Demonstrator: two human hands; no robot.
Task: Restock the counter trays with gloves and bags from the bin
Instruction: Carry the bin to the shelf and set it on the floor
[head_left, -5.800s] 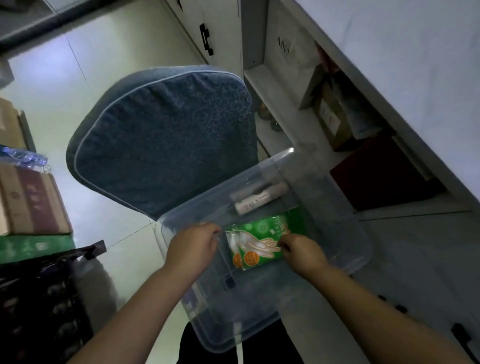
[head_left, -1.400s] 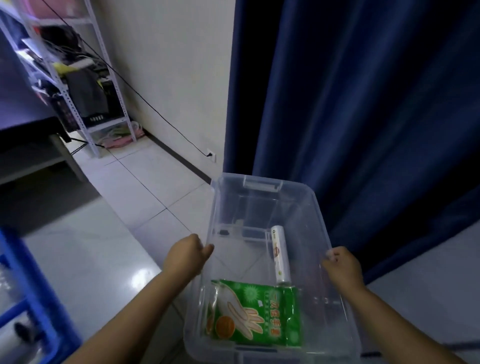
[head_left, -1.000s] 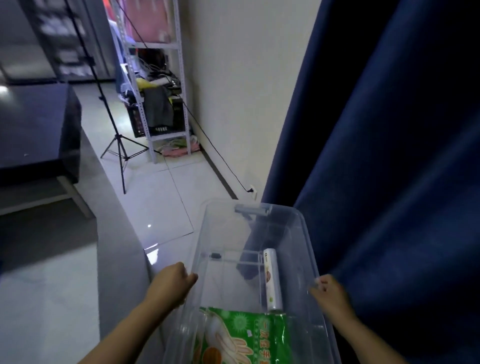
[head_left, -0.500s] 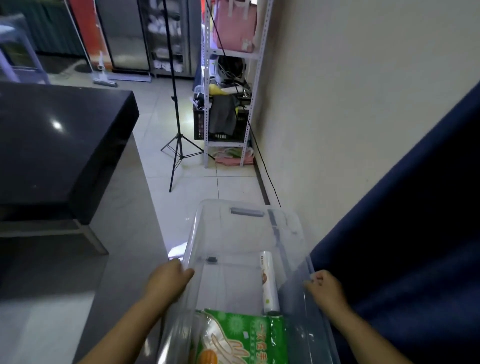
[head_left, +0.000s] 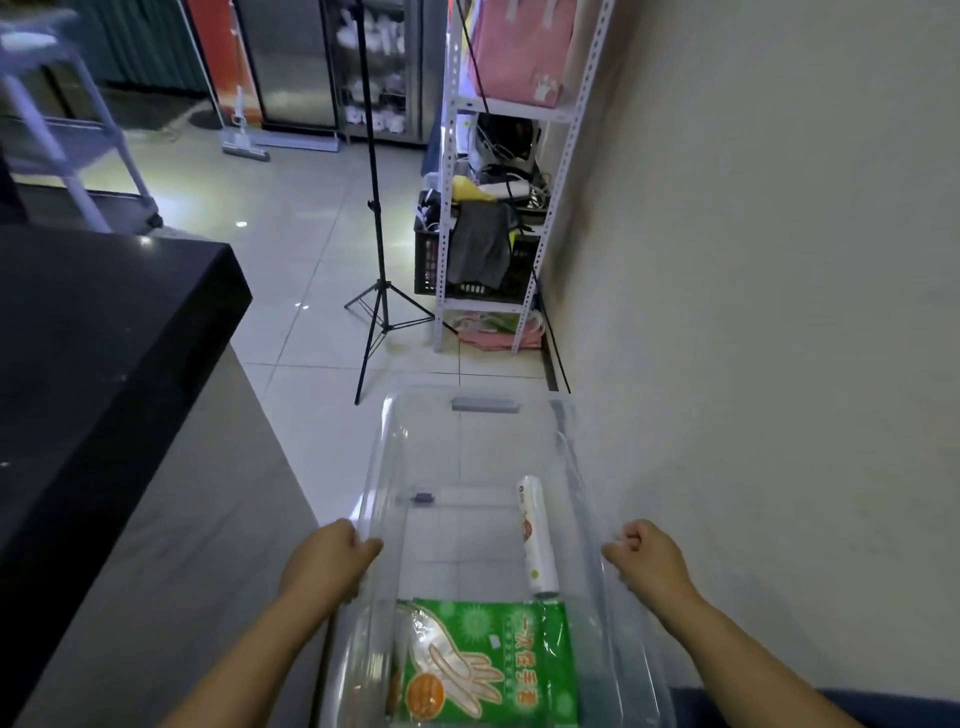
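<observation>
We are gripping the clear bin by its rims, left hand and right hand each clenched on one; glove pack and bag roll are lying between them.

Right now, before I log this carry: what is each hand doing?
Left hand: grips the left rim of the bin.
Right hand: grips the bin's right rim.

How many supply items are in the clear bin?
2: a green glove packet at the near end of the bin, a white bag roll along its right side. Frame edge may hide more.
</observation>
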